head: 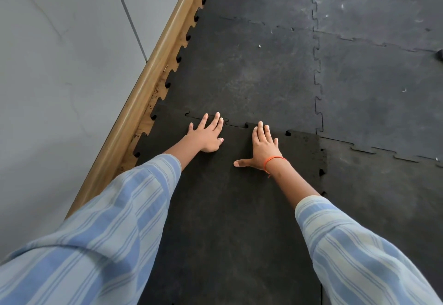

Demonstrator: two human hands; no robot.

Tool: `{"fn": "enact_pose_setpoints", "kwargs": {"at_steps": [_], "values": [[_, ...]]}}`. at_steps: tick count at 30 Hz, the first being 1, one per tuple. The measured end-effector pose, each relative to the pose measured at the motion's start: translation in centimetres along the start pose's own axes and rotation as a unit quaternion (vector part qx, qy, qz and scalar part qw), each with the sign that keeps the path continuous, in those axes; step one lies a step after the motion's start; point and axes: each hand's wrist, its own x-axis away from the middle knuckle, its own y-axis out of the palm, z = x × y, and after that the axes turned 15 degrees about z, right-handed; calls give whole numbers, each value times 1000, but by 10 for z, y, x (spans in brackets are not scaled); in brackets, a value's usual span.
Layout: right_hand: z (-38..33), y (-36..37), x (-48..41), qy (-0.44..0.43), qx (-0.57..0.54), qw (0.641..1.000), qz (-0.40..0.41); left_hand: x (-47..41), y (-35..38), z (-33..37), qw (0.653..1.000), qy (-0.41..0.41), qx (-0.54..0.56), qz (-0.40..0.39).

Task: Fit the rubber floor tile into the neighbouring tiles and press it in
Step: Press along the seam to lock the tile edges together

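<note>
Both hands flat, fingers spread, gripping nothing: your right hand [263,149] and left hand [207,135] press the rubber floor tile [227,208] beneath you. Its far toothed edge lies just under your fingertips, running left to right, meeting the neighbouring tile [244,72] beyond; the right-hand stretch looks not fully seated.

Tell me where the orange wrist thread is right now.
In the head view, the orange wrist thread circles the right wrist just behind the right hand, which lies flat on the dark rubber floor tile.
</note>
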Motion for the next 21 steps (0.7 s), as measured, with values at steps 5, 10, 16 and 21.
{"fn": "enact_pose_setpoints", "kwargs": {"at_steps": [5, 10, 16, 21], "values": [[-5, -9, -6, 5, 28, 998, -49, 4, 1, 1, 1000, -4, -3, 27], [12, -16, 2, -19, 9, 1000, -23, 11, 15, 42, 993, 95, -29, 60], [30, -6, 8, -36, 5, 999, 19, 7, 24, 62, 991, 106, -32, 80], [29, -8, 1, -23, 25, 999, -13, 4, 24, 61, 989, 114, -51, 78]]}}
